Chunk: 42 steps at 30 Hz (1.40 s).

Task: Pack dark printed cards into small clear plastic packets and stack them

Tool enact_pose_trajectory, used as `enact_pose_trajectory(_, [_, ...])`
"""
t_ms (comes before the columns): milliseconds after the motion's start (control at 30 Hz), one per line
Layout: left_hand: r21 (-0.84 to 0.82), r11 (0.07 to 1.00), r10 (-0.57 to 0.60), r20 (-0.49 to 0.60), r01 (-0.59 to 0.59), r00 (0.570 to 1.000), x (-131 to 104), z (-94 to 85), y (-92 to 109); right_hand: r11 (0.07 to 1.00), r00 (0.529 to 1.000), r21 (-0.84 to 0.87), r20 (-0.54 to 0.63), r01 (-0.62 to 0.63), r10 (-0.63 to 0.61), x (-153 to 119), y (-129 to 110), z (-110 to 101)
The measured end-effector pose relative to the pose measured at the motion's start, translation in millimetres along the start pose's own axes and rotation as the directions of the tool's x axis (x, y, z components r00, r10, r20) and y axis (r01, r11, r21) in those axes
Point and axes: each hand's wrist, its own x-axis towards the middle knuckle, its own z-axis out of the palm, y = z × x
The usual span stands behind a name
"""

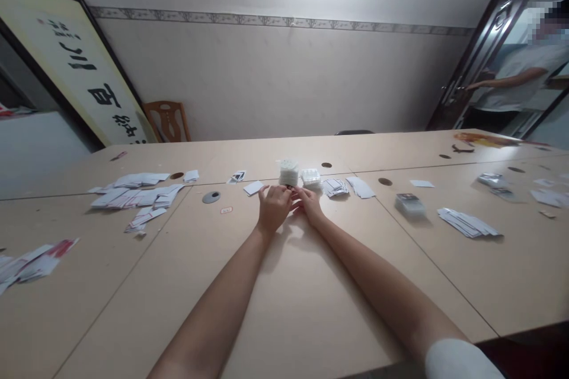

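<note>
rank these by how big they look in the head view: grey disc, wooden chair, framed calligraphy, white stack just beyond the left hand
1. Framed calligraphy
2. Wooden chair, visible part only
3. White stack
4. Grey disc

My left grip [274,207] and right grip [307,204] meet mid-surface [284,320]. Just beyond them stands a taller stack [288,173], a lower stack [310,177] at its right. Farther right lie a card pile [335,188], a slip bundle [361,187], a pack [409,207] and a slip row [466,223]. To my left come a card [253,188], a hole cover [211,197], then spread papers [133,197]. Behind the surface, at left, stands a chair [166,120].
</note>
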Motion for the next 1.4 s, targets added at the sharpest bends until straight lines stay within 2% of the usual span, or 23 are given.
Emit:
enact_pose_trajectory(233, [0.003, 0.995, 0.098, 0.039, -0.098, 0.994, 0, 1.7, 0, 0.999, 0.999, 0.040, -0.039, 0.007, -0.005, 2, 2, -4])
enact_pose_trajectory(400, [-0.017, 0.994, 0.113, 0.066, -0.112, 0.991, 0, 3.0, 0, 0.999, 0.992, 0.018, -0.126, 0.030, -0.028, 7, 9, -6])
enact_pose_trajectory(600, [-0.021, 1.000, -0.008, 0.026, 0.009, 1.000, -1, 2.5, -5, 0.986, 0.931, -0.111, -0.330, 0.126, -0.156, 8, 5, -9])
enact_pose_trajectory(667, [-0.024, 0.997, -0.067, 0.009, 0.067, 0.998, -2, 3.4, -9, 0.955, 0.893, -0.227, -0.363, 0.190, -0.264, 6, 0, -12])
enact_pose_trajectory(733, [-0.031, 0.992, -0.120, -0.004, 0.120, 0.993, -2, 4.5, -12, 0.847, 0.835, -0.460, -0.328, 0.267, -0.442, 4, -6, -17])
enact_pose_trajectory(800, [-0.039, 0.986, -0.160, -0.012, 0.159, 0.987, -2, 5.7, -14, 0.653, 0.780, -0.691, -0.209, 0.309, -0.590, 4, -10, -25])
enact_pose_trajectory(833, [-0.043, 0.984, -0.174, -0.014, 0.173, 0.985, -2, 6.1, -15, 0.561, 0.769, -0.765, -0.140, 0.316, -0.624, 5, -11, -29])
enact_pose_trajectory(900, [-0.049, 0.981, -0.190, -0.014, 0.190, 0.982, -2, 6.9, -16, 0.445, 0.779, -0.833, -0.028, 0.328, -0.626, 8, -12, -37])
enact_pose_trajectory(967, [-0.054, 0.979, -0.197, -0.009, 0.196, 0.980, -3, 7.4, -16, 0.369, 0.803, -0.868, 0.055, 0.332, -0.593, 12, -12, -45])
enact_pose_trajectory(1133, [-0.054, 0.976, -0.213, 0.006, 0.213, 0.977, -2, 8.1, -16, 0.301, 0.877, -0.916, 0.100, 0.265, -0.469, 20, -9, -56])
enact_pose_trajectory(1200, [-0.054, 0.975, -0.217, 0.010, 0.217, 0.976, -2, 8.1, -16, 0.286, 0.891, -0.922, 0.117, 0.262, -0.439, 20, -9, -55])
enact_pose_trajectory(1267, [-0.054, 0.974, -0.220, 0.011, 0.220, 0.975, -2, 8.0, -16, 0.262, 0.879, -0.927, 0.127, 0.270, -0.459, 19, -11, -54])
enact_pose_trajectory(1400, [-0.060, 0.975, -0.216, 0.005, 0.216, 0.976, -2, 7.7, -16, 0.198, 0.821, -0.936, 0.140, 0.292, -0.553, 18, -15, -50])
